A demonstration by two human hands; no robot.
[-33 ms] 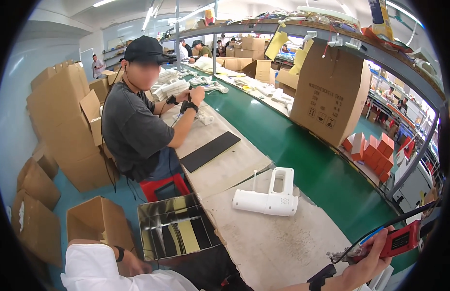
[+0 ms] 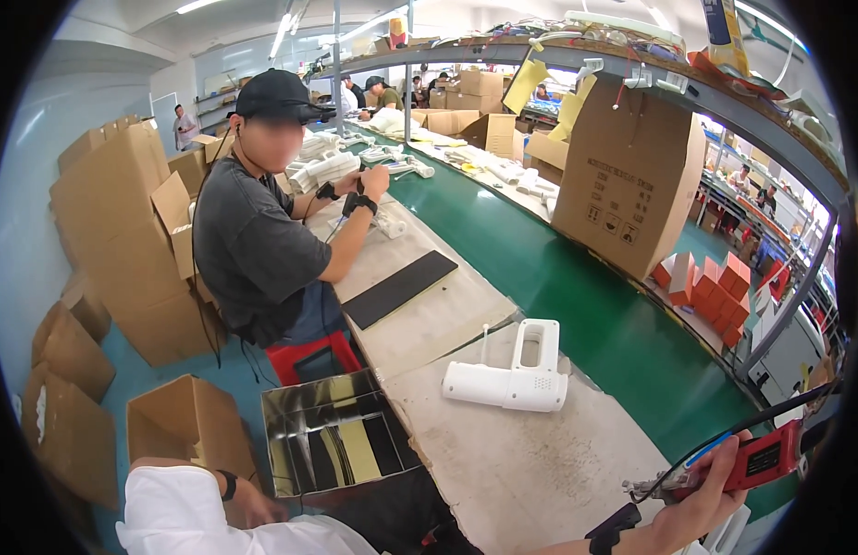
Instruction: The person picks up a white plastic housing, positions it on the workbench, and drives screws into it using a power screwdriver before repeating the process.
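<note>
At the lower right, my right hand (image 2: 713, 492) is closed round a red handheld tool (image 2: 766, 458) with a dark label, a metal tip and a black cable. My left hand (image 2: 253, 507) hangs low at the left, beside an open cardboard box (image 2: 160, 407). White cloth partly covers it, and its fingers are not clear. On the pale worktop (image 2: 530, 472) lies a white gun-shaped plastic housing (image 2: 503, 379) with a looped handle, apart from both hands. An open shiny-walled box (image 2: 281, 400) holding black and yellow strips stands at the worktop's left edge.
A co-worker (image 2: 262, 217) in a dark shirt handles white parts (image 2: 327, 171) further along the bench. A black flat strip (image 2: 401, 289) lies between us. Beyond the green belt (image 2: 503, 240) stands a large carton (image 2: 628, 185); orange boxes (image 2: 716, 291) are at the right, under an overhead shelf (image 2: 623, 57).
</note>
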